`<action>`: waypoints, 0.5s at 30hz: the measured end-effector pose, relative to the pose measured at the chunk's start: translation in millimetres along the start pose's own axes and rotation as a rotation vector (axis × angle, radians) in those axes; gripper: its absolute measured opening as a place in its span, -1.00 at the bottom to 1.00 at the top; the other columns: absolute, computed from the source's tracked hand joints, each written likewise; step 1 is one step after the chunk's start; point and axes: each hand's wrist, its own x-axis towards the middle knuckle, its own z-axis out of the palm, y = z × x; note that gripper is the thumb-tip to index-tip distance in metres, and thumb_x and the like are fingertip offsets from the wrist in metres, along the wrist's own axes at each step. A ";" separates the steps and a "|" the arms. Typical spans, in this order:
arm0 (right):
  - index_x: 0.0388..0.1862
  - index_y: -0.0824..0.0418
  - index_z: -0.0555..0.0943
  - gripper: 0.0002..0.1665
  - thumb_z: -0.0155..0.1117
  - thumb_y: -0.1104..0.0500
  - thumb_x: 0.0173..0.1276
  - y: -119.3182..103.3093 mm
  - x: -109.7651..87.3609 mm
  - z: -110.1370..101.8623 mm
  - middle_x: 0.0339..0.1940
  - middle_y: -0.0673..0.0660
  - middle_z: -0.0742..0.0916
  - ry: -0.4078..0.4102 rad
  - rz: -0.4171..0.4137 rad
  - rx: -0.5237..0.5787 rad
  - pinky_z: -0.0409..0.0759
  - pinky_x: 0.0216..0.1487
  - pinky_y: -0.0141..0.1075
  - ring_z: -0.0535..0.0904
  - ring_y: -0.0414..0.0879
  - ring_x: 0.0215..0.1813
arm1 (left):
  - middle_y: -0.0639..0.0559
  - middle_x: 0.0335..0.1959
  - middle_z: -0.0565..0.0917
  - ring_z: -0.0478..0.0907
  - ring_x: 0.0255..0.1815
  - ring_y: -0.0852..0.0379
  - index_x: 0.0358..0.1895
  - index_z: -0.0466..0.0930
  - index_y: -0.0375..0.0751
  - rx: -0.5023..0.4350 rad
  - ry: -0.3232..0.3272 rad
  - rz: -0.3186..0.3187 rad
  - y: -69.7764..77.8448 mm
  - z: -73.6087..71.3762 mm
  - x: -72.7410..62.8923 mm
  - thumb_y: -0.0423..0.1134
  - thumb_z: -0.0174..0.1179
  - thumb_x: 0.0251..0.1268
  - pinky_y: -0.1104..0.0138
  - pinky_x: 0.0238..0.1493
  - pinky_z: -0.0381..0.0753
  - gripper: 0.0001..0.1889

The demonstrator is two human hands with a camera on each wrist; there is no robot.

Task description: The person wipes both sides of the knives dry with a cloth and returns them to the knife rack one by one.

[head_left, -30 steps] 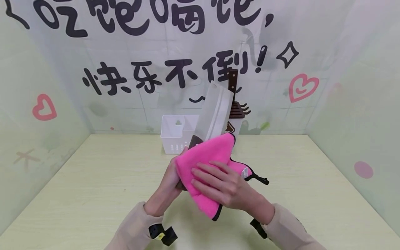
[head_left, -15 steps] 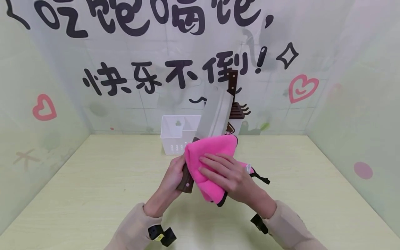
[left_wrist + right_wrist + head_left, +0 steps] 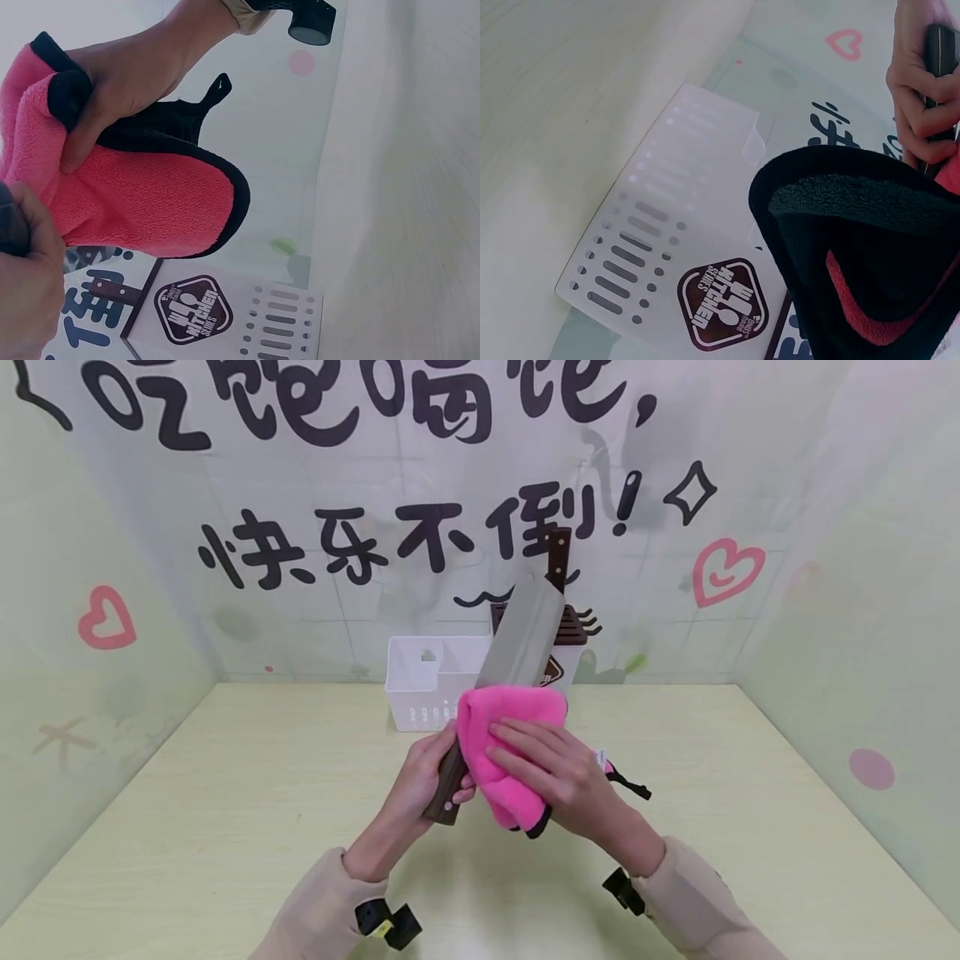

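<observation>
A cleaver with a broad grey blade (image 3: 522,631) is held up, tilted, over the table. Its dark wooden handle (image 3: 446,789) is gripped by my left hand (image 3: 417,779), whose curled fingers also show in the right wrist view. My right hand (image 3: 573,777) holds a pink cloth (image 3: 502,792) with black edging against the lower part of the blade. In the left wrist view the right thumb lies on one side of the pink cloth (image 3: 157,199), which hides the blade there. Folded black-edged cloth (image 3: 855,161) fills the lower right of the right wrist view.
Behind the hands stands a white slotted holder (image 3: 423,708) with open compartments and a brown slotted top (image 3: 576,628). Another dark-handled knife (image 3: 558,560) rises from it. The pale wooden table (image 3: 247,810) extends to the printed back and side walls.
The pink cloth and right hand have shifted slightly up and right, with more of the cleaver handle now showing. The cleaver has also shifted slightly right, its blade tip a bit lower.
</observation>
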 end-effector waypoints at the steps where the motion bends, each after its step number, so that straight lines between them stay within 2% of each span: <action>1: -0.12 0.31 0.59 -0.70 0.05 0.15 0.33 0.6 -0.3 -0.1 -0.11 0.22 0.65 0.001 0.003 0.003 0.49 0.05 -0.19 0.56 0.05 -0.03 | 0.04 -0.65 0.36 0.27 -0.72 0.27 -0.35 0.39 -0.21 0.005 -0.010 0.003 0.0 -0.7 -0.1 -0.06 -0.27 0.42 0.56 -0.73 0.30 -0.66; 8: -0.11 0.34 0.58 -0.68 0.06 0.14 0.32 3.5 -2.8 -1.3 -0.10 0.23 0.64 0.010 0.039 0.031 0.45 0.10 -0.19 0.55 0.08 -0.01 | 0.06 -0.67 0.38 0.28 -0.70 0.28 -0.38 0.37 -0.22 0.033 -0.100 -0.010 1.1 -6.5 0.0 -0.13 -0.24 0.43 0.56 -0.72 0.33 -0.70; 15: -0.10 0.35 0.58 -0.67 0.08 0.14 0.31 1.9 -1.4 -2.7 -0.10 0.25 0.64 0.044 0.025 0.033 0.46 0.09 -0.17 0.55 0.09 -0.02 | 0.07 -0.59 0.40 0.31 -0.66 0.30 -0.31 0.39 -0.20 0.042 -0.220 -0.019 3.7 -12.7 0.6 -0.18 -0.26 0.43 0.57 -0.66 0.36 -0.74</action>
